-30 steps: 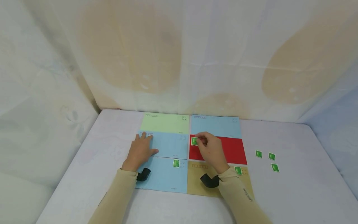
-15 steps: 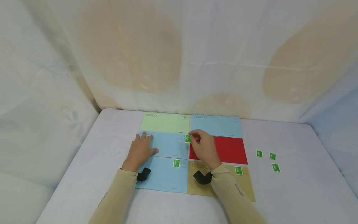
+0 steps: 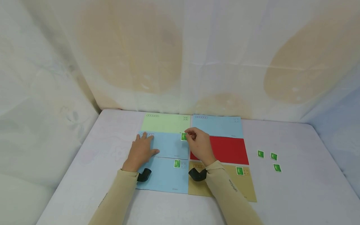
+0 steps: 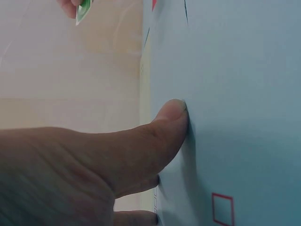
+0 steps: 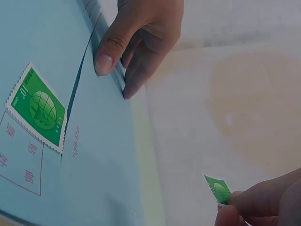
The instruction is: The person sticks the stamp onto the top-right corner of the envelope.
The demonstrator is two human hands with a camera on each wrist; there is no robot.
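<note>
My left hand [image 3: 140, 152] rests with spread fingers on the left end of the middle-left blue envelope [image 3: 167, 145]. Between thumb and fingertips my right hand [image 3: 200, 145] pinches a green postage stamp [image 3: 183, 136] by its edge. In the head view that stamp overlaps the same envelope's top right corner and covers its printed box; the right wrist view shows the stamp [image 5: 218, 189] raised off the paper. Another stamp [image 5: 38, 109] lies on the front blue envelope [image 3: 163, 179], beside its printed box.
A red envelope [image 3: 230, 150] lies partly under my right hand. The brown envelope [image 3: 225, 187] in front of it bears a stamp [image 3: 239, 170]. Pale green [image 3: 166, 124] and blue [image 3: 216, 127] envelopes lie at the back. Three loose stamps [image 3: 274, 156] lie on the right of the table.
My right hand has carried the pinched stamp leftward, from over the red envelope to the middle-left blue envelope's top right corner. My left hand has stayed in place.
</note>
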